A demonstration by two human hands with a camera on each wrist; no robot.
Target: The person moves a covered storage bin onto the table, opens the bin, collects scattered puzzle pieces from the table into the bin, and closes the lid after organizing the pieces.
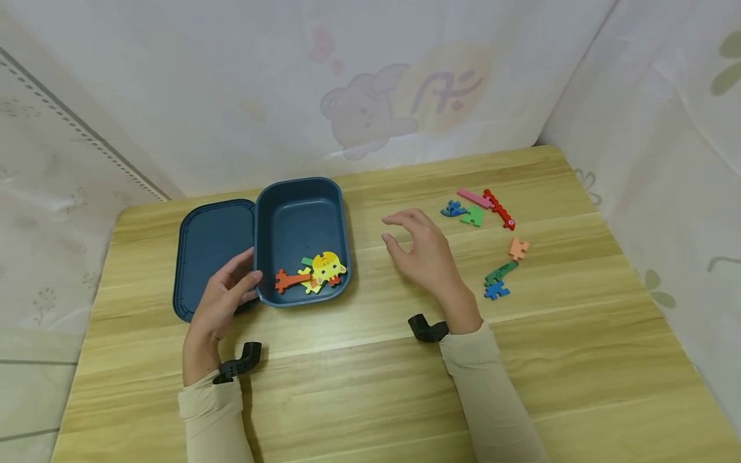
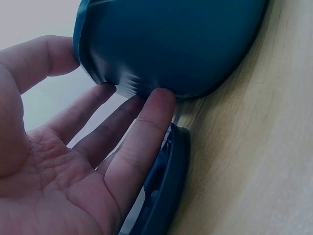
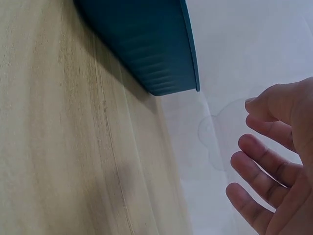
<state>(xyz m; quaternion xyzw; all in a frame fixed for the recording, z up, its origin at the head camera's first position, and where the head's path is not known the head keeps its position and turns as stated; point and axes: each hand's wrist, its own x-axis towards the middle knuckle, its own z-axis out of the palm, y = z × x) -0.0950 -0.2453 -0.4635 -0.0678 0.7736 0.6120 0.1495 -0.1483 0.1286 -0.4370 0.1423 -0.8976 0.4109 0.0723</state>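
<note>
A dark blue plastic box (image 1: 301,225) stands uncovered on the table. My left hand (image 1: 222,296) holds its left side: in the left wrist view the thumb is at the rim and the fingertips (image 2: 159,98) rest against the outer wall. Inside the box, at the near end, lie a yellow animal-face puzzle piece (image 1: 329,267), an orange puzzle piece (image 1: 292,279) and a yellow piece (image 1: 311,284) partly covered by the face. My right hand (image 1: 425,254) hovers over the table between the box and the loose pieces, fingers loosely bent, holding nothing.
The blue lid (image 1: 214,251) lies left of the box, partly behind my left hand. At right are a red strip piece (image 1: 499,209), a pink piece (image 1: 475,198), a light green piece (image 1: 472,216), a peach piece (image 1: 518,248) and several blue and green ones. White curtains surround the table.
</note>
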